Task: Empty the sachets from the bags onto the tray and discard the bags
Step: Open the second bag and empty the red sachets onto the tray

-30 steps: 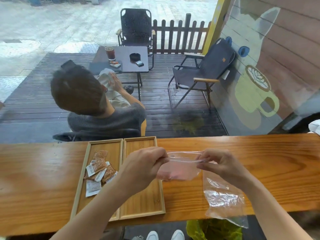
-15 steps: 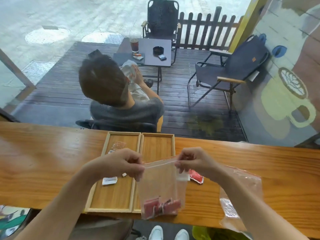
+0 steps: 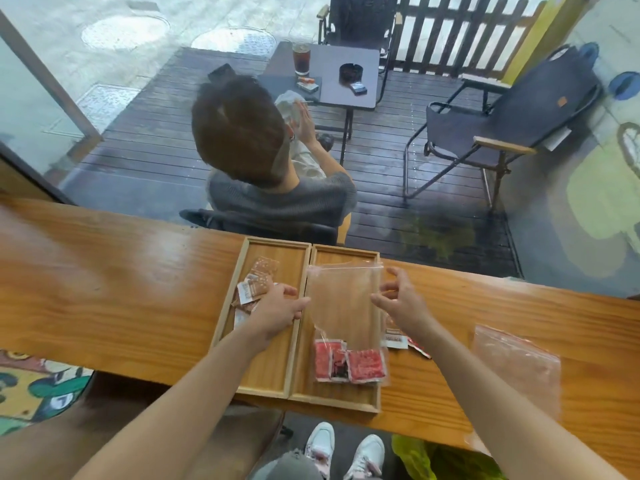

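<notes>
Item: clear zip bag point(image 3: 341, 306), laid flat on the right-hand tray point(image 3: 332, 398), long axis running 12 to 6 o'clock. The zip mouth was set at the 12 o'clock end; red sachets point(image 3: 349, 363) were bunched inside at the 6 o'clock end, nearest the person.

Left hand point(image 3: 280, 311): placed at the bag's 9 o'clock edge, over the ridge where the two trays meet. The fingers were loosely curled and appeared to touch the film; a firm pinch could not be confirmed.

Right hand point(image 3: 403, 303): placed at the bag's 3 o'clock edge, fingers spread wide, nothing held. Contact with the film could not be told.

Relation noted: both hands flanked the bag's middle, about equally near, while the load lay toward 6 o'clock of them and the mouth toward 12 o'clock. For tipping out, the sachet end would likely need lifting so the contents slide toward 12 o'clock.

Other holdings: brown and white sachets point(image 3: 252, 289) in the left-hand tray point(image 3: 263, 377); loose sachets point(image 3: 403, 341) on the wooden counter point(image 3: 104, 289) at the right tray's 3 o'clock; a second clear bag point(image 3: 517, 367) further toward 3 o'clock, seemingly empty and not yet discarded.
</notes>
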Tool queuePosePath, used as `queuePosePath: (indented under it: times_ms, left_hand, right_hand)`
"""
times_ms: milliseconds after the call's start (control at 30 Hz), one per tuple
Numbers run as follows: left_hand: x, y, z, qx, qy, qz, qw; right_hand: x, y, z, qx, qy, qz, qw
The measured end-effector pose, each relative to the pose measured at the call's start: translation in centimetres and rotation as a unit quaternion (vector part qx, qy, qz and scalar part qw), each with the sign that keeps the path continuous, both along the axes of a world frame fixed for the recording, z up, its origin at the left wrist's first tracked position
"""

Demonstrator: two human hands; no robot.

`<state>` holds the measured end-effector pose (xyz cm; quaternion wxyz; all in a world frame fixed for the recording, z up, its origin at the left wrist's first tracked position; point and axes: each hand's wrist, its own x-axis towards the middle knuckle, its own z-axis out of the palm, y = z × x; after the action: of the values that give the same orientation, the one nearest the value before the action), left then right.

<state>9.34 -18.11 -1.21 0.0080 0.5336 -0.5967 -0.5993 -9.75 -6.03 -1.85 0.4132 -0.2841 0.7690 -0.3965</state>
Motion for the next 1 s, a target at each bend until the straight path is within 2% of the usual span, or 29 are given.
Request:
queuePosePath:
  times_ms: [133,267,333,467,700,800,1000]
  left_hand:
    - [1.2,2.6,-1.0,0.011,-0.076,-0.106,0.991]
    - [1.2,4.9,-1.4,-0.056,-0.178,-0.22,0.957]
    - [0.9,5.6,-1.5,-0.061,-0.192,-0.244,0.949]
    - [0.8,6.0,-1.5,-0.028,-0.172,-0.211,0.962]
    - [2.1,5.2,-1.3,0.041,-0.119,-0.139,0.982]
    - [2.7,4.6,-0.5,0.098,-0.094,-0.114,0.984]
    - [3.3,3.3,1.6,0.194,-0.023,-0.037,0.98]
  right_hand:
    - [1.6,3.3,-1.8,0.052,0.009,-0.024,0.998]
    - [2.6,5.8,-2.3,0.09,-0.02,-0.052,0.994]
    - [3.2,6.7,-2.6,0.117,-0.036,-0.049,0.991]
    - [4.4,7.8,-3.0,0.145,-0.079,-0.047,0.985]
    - [4.8,7.4,-1.8,0.124,-0.122,-0.059,0.983]
    - [4.8,7.0,-0.7,0.112,-0.187,-0.069,0.973]
    - [3.7,5.6,2.4,0.069,-0.213,-0.051,0.973]
